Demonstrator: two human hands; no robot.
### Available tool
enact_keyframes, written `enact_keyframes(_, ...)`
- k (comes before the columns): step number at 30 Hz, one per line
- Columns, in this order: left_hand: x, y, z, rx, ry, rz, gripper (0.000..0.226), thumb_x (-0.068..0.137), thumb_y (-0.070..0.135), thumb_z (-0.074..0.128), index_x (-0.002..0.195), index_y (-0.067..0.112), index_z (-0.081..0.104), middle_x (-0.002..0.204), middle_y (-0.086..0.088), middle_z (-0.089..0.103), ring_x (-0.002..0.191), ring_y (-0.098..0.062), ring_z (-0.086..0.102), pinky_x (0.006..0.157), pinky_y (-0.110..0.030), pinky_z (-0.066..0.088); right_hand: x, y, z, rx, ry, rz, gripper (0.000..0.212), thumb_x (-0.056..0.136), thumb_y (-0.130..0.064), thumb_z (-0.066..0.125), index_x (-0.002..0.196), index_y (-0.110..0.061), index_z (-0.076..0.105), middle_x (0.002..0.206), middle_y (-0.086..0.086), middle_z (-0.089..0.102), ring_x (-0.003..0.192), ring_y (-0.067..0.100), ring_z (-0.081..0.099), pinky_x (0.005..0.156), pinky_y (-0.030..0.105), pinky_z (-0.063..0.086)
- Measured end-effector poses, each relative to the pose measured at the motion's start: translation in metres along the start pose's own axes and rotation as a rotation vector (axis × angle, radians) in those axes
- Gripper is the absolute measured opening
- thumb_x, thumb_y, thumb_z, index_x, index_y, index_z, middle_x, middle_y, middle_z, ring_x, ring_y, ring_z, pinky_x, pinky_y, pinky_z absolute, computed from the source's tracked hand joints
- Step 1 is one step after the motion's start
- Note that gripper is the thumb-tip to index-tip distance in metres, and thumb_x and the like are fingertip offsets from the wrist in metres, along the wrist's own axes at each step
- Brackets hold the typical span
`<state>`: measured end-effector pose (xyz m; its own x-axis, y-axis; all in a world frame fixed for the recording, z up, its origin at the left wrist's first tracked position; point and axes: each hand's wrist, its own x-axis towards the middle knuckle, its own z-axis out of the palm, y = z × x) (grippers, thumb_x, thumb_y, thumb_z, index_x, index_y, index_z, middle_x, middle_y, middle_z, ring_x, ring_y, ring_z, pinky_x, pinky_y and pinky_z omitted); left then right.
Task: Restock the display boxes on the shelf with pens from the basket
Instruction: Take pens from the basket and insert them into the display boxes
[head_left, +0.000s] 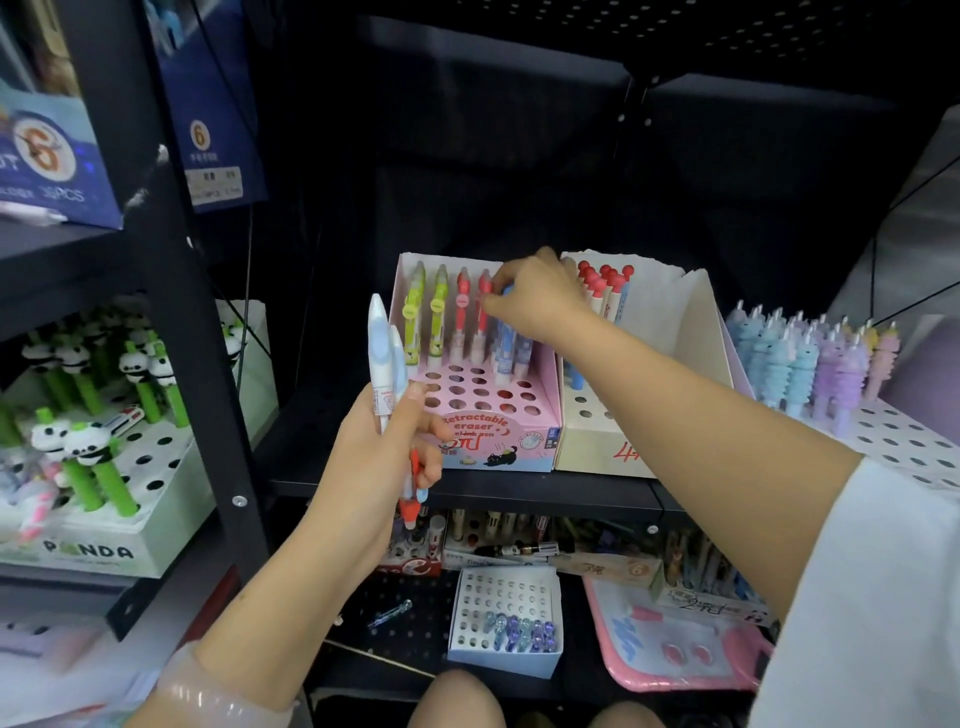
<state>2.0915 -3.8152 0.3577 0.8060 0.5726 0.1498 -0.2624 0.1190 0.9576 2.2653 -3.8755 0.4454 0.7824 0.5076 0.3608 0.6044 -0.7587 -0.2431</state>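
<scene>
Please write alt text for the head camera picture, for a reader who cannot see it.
A person's right hand sets a blue pen into a pink display box on a black shelf, while the left hand grips more pens. Other pen boxes stand around.

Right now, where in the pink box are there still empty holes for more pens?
The pink box has empty holes across its front rows, between the standing pens and the printed front panel. The back row is crowded: green pens, red pens, and blue pens where the right hand works. The left hand grips spare pens.
</scene>
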Motion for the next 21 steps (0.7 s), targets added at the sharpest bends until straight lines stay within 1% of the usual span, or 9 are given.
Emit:
enact_keyframes(3, -0.001, 0.005, -0.002, -0.074, -0.014, -0.004, 0.019, 0.097, 0.03, 0.042, 0.098, 0.015, 0.054, 0.067, -0.002, 0.069, 0.046, -0.011, 0.056, 0.044, -0.02, 0.047, -0.007, -0.003, 0.002, -0.06, 0.049, -0.01, 0.038, 0.091, -0.034, 0.051, 0.124, -0.017, 0.056, 0.133, 0.013, 0.04, 0.123, 0.032, 0.035, 0.1, 0.039, 0.035)
enact_keyframes(5, -0.001, 0.009, -0.004, -0.128, -0.021, 0.001, 0.027, 0.097, 0.031, 0.04, 0.099, 0.01, 0.057, 0.074, -0.006, 0.072, 0.056, -0.013, 0.064, 0.052, -0.019, 0.053, -0.021, -0.004, 0.0, -0.08, 0.23, -0.144, 0.038, 0.092, -0.03, 0.05, 0.128, -0.016, 0.052, 0.132, 0.009, 0.043, 0.122, 0.027, 0.037, 0.099, 0.037, 0.034)
enact_keyframes(7, -0.001, 0.012, -0.004, -0.181, -0.026, 0.017, 0.033, 0.095, 0.035, 0.039, 0.102, 0.01, 0.059, 0.082, -0.007, 0.074, 0.067, -0.012, 0.067, 0.059, -0.019, 0.054, -0.045, -0.005, -0.002, 0.077, 0.332, -0.328, 0.027, 0.093, -0.023, 0.051, 0.116, -0.015, 0.059, 0.119, 0.004, 0.052, 0.112, 0.02, 0.046, 0.092, 0.03, 0.037)
enact_keyframes(8, -0.001, 0.014, -0.003, -0.202, -0.03, 0.03, 0.036, 0.094, 0.038, 0.039, 0.105, 0.011, 0.06, 0.087, -0.006, 0.074, 0.071, -0.011, 0.067, 0.061, -0.019, 0.054, -0.059, -0.006, -0.001, 0.207, 0.289, -0.38, 0.02, 0.093, -0.021, 0.052, 0.108, -0.014, 0.062, 0.108, 0.0, 0.055, 0.102, 0.016, 0.051, 0.087, 0.027, 0.042)
enact_keyframes(9, -0.001, 0.015, -0.001, -0.216, -0.032, 0.04, 0.039, 0.091, 0.042, 0.04, 0.108, 0.013, 0.061, 0.092, -0.003, 0.074, 0.075, -0.01, 0.067, 0.063, -0.019, 0.053, -0.075, -0.007, 0.0, 0.344, 0.189, -0.388, 0.014, 0.093, -0.022, 0.052, 0.102, -0.016, 0.061, 0.097, -0.004, 0.058, 0.091, 0.013, 0.056, 0.08, 0.026, 0.047)
enact_keyframes(12, -0.002, 0.016, 0.006, -0.256, -0.024, 0.06, 0.047, 0.083, 0.05, 0.041, 0.118, 0.023, 0.058, 0.101, 0.001, 0.072, 0.088, -0.01, 0.068, 0.068, -0.022, 0.054, -0.116, -0.009, 0.002, 0.789, -0.273, -0.213, 0.01, 0.092, -0.035, 0.052, 0.096, -0.026, 0.054, 0.074, -0.001, 0.068, 0.064, 0.012, 0.065, 0.06, 0.025, 0.056)
enact_keyframes(14, -0.004, 0.016, 0.013, -0.254, -0.012, 0.082, 0.052, 0.079, 0.053, 0.041, 0.122, 0.028, 0.056, 0.107, 0.001, 0.07, 0.095, -0.012, 0.067, 0.073, -0.025, 0.054, -0.129, -0.004, 0.004, 0.951, -0.473, -0.122, 0.013, 0.092, -0.037, 0.053, 0.099, -0.027, 0.051, 0.071, 0.002, 0.068, 0.06, 0.012, 0.065, 0.057, 0.023, 0.054)
enact_keyframes(17, -0.007, 0.013, 0.02, -0.241, 0.001, 0.106, 0.052, 0.077, 0.054, 0.041, 0.123, 0.032, 0.054, 0.105, 0.003, 0.07, 0.088, -0.007, 0.066, 0.072, -0.025, 0.052, -0.136, 0.004, 0.004, 0.997, -0.545, -0.113, 0.01, 0.093, -0.026, 0.054, 0.101, -0.021, 0.053, 0.072, 0.002, 0.068, 0.063, 0.012, 0.065, 0.062, 0.02, 0.054)
enact_keyframes(21, -0.008, 0.008, 0.025, -0.183, 0.058, 0.083, 0.038, 0.091, 0.046, 0.039, 0.122, 0.031, 0.055, 0.096, 0.004, 0.072, 0.081, -0.011, 0.062, 0.078, -0.032, 0.045, -0.133, 0.019, -0.001, 1.04, -0.411, -0.025, 0.004, 0.09, -0.019, 0.06, 0.091, -0.017, 0.062, 0.073, -0.003, 0.066, 0.061, 0.002, 0.062, 0.063, 0.015, 0.052)
